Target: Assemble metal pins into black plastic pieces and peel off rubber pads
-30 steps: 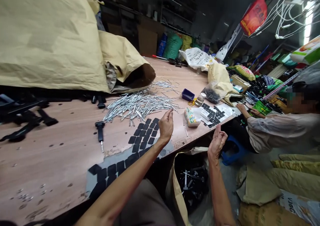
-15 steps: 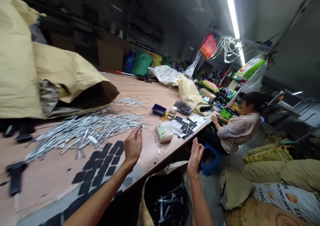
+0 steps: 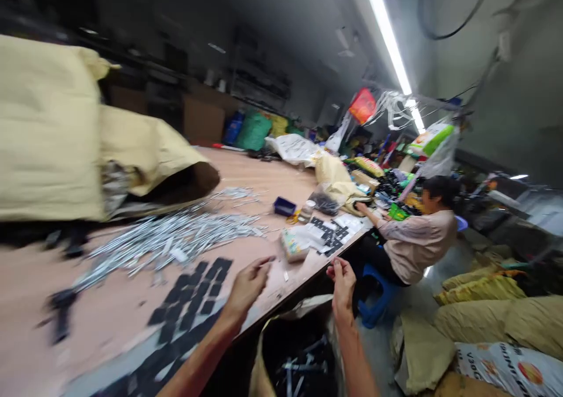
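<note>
My left hand [image 3: 250, 285] hovers over the front edge of the table, its fingers loosely bent and a little apart, with nothing visible in it. Opposite it, my right hand [image 3: 343, 282] hangs just off the edge with half-curled fingers; it too appears to hold nothing, though motion blurs the fingertips. Below and between the hands stands an open paper sack [image 3: 258, 365] containing black parts with metal rods [image 3: 294, 366]. Left of my left hand, rows of black flat pads [image 3: 193, 294] lie on the table. Beyond them spreads a heap of thin metal rods [image 3: 171, 238].
A tissue pack [image 3: 294, 245], a blue tray [image 3: 284, 206] and a jar [image 3: 307, 210] stand on the table [image 3: 268, 168]. A big paper sack [image 3: 48, 133] lies at left. A co-worker [image 3: 417, 238] sits at right on a blue stool [image 3: 373, 303]. Filled sacks [image 3: 492, 326] cover the right floor.
The view has tilted up and shifted slightly left. My right hand's fingers have gone from outstretched to half curled, and my left hand's fingers now reach further right. The co-worker's arm reaches forward.
</note>
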Motion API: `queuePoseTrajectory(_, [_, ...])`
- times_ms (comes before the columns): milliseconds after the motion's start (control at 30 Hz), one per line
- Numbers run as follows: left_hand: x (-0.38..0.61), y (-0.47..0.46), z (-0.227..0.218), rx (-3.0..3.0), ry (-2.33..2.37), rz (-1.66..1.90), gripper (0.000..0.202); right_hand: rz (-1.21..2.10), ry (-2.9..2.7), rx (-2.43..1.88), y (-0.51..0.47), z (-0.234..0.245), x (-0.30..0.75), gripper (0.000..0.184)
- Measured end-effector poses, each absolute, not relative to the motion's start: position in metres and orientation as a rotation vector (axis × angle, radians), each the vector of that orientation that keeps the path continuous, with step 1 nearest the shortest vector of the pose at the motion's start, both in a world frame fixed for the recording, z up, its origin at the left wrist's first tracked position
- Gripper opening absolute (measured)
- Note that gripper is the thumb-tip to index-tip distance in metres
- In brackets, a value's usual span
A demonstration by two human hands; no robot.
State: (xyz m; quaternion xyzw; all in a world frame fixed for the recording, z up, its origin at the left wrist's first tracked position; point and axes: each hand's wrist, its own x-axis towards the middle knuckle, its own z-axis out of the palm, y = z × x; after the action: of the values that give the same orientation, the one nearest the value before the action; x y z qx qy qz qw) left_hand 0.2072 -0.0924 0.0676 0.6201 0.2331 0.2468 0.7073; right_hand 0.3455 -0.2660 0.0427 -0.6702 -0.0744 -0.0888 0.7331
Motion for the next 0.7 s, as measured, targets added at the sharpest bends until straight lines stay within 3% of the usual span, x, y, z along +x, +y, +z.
queuePoseTrajectory(133, [0.161,-0.106,0.069,1.251,0.391,0.323,0.06,0.045,-0.418,-1.59,-0.218,0.054,0.292,0.039])
queuePoseTrajectory(367, [0.108,-0.08,0.058,1.349,0.501,0.546,0.045,0.572,-0.678,-1.461,-0.154,0.049,0.231,0.033])
queuePoseTrajectory(700, [0.088,-0.051,0.049,1.302,0.588,0.559,0.044,0.747,-0.835,-1.474,-0.122,0.048,0.22,0.03])
